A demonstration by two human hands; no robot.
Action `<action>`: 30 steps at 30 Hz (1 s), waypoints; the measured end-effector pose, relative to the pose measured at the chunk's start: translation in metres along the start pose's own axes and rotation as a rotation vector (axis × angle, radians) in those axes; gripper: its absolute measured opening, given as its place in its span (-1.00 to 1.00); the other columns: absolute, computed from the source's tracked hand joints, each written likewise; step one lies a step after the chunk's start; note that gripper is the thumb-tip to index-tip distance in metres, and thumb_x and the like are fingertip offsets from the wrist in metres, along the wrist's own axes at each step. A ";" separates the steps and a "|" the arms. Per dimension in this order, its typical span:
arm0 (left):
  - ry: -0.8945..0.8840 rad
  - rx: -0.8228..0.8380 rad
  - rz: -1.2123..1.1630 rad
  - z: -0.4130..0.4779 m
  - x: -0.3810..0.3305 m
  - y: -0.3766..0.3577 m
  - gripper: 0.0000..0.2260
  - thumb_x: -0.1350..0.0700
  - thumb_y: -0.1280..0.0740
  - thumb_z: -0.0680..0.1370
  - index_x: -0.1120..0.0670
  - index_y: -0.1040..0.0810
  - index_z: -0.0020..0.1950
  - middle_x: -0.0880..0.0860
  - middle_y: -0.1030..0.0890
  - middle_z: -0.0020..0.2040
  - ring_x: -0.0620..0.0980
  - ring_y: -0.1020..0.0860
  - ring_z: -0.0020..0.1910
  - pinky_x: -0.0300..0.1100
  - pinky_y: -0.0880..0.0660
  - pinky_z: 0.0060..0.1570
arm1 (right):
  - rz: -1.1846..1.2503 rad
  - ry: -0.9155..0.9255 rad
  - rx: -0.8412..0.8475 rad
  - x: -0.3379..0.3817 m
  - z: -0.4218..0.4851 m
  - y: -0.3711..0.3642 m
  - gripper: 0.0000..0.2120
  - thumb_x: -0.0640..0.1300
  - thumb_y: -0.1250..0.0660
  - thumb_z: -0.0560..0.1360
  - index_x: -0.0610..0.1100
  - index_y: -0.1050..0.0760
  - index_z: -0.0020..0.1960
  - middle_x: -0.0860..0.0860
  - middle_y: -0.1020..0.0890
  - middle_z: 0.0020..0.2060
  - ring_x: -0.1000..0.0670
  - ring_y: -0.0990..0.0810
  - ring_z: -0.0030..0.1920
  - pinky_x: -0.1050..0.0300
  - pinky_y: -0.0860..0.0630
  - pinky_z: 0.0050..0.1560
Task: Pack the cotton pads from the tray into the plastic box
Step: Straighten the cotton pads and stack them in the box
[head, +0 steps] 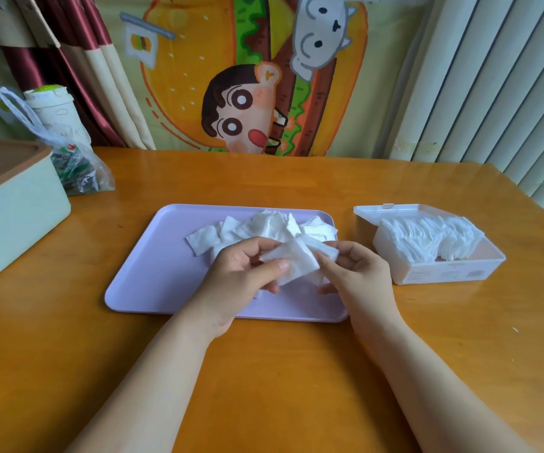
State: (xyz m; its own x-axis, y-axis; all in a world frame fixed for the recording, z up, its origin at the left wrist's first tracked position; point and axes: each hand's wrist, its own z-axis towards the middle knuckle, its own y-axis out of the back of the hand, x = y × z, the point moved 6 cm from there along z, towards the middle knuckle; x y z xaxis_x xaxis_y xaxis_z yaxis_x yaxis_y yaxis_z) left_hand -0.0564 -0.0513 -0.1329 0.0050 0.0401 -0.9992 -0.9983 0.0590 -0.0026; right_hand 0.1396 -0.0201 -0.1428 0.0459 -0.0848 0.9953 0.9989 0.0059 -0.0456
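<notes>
Forearms reach over the tabletop [280, 371]; left hand [242, 276] and right hand [357, 273] both pinch a small bunch of cotton pads [296, 261] above the lilac tray [146, 276]. A loose heap [264, 227] remains on it. At right, the open plastic box [447, 274] holds a packed row [427, 238]. Packing judged well advanced, unfinished.

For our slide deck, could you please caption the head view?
Left hand and right hand hold pads above the tray; the open box beside it holds more.

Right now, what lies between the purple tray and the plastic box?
Only bare wooden table, in the head view; the right hand, pinching cotton pads, hides part of that strip.
</notes>
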 end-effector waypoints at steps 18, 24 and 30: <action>-0.028 -0.064 0.117 0.001 0.009 -0.004 -0.69 0.25 -0.57 0.48 -0.06 -0.68 0.13 0.10 -0.69 0.07 0.17 -0.63 -0.11 -0.04 -0.64 0.06 | -0.093 0.005 0.324 0.000 -0.004 -0.009 -0.80 -0.30 -0.41 0.63 -0.10 -0.75 0.13 -0.15 -0.77 -0.19 0.00 -0.59 -0.27 0.11 -0.56 -0.20; -0.029 -0.110 0.134 0.001 0.008 -0.001 -0.74 0.24 -0.55 0.51 -0.03 -0.68 0.12 -0.02 -0.63 -0.03 -0.03 -0.60 -0.21 -0.24 -0.58 -0.08 | -0.129 0.008 0.305 -0.003 -0.001 -0.007 -0.79 -0.32 -0.36 0.64 -0.13 -0.74 0.14 -0.26 -0.71 -0.23 0.00 -0.57 -0.30 0.12 -0.58 -0.25; -0.037 -0.160 0.181 0.002 0.008 0.000 -0.70 0.20 -0.58 0.49 -0.07 -0.66 0.15 -0.01 -0.62 0.00 -0.12 -0.57 -0.21 -0.22 -0.62 0.00 | -0.101 0.014 0.337 -0.002 -0.001 -0.009 -0.84 -0.13 -0.40 0.66 -0.15 -0.73 0.13 -0.32 -0.69 -0.13 -0.07 -0.62 -0.19 0.06 -0.59 -0.23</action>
State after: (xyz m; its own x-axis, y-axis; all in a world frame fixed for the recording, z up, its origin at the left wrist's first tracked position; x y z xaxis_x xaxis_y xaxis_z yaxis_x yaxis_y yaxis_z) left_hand -0.0567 -0.0493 -0.1410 -0.1756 0.0724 -0.9818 -0.9796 -0.1115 0.1670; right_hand 0.1307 -0.0206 -0.1449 -0.0504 -0.1156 0.9920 0.9417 0.3252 0.0858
